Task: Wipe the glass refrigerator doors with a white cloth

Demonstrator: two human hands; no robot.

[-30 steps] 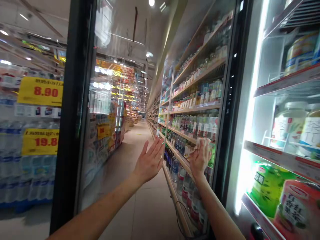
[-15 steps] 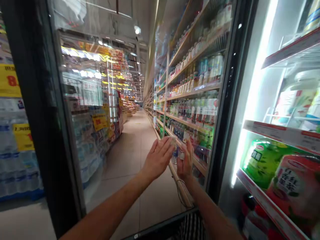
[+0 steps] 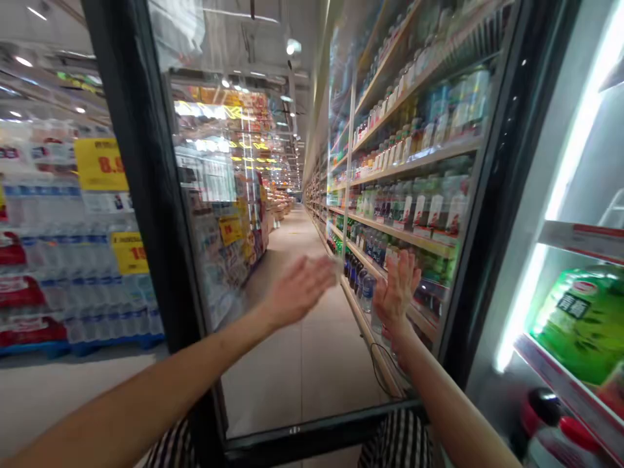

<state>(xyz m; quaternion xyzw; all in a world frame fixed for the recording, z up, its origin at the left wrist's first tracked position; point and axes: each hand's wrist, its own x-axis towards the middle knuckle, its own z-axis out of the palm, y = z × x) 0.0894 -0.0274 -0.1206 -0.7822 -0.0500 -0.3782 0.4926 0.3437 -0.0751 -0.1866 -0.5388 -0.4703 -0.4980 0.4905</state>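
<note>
My left hand (image 3: 305, 289) is stretched out before a glass door (image 3: 273, 377). Its fingers are extended together and smeared by motion. A pale blur sits at its fingertips; whether it is a reflection or a thin object, I cannot tell. Palm toward the glass, my right hand (image 3: 396, 289) is raised with its fingers up and spread, nothing visible in it. Contact with the glass is unclear for both hands. The door has a thick black frame (image 3: 141, 175) and stands swung out from a lit cooler.
On the right, the cooler shelf (image 3: 560, 390) bears a green drink bottle (image 3: 580, 318); red-lidded containers (image 3: 570, 442) stand below. Stacked bottled water (image 3: 97, 279) with yellow price signs (image 3: 100, 166) is at left. Shelves of drinks (image 3: 409, 227) and an aisle show in the glass.
My hands have moved apart: the left slightly left, the right to the right with its fingers spreading. The view has shifted left, showing more water packs and less of the cooler.
</note>
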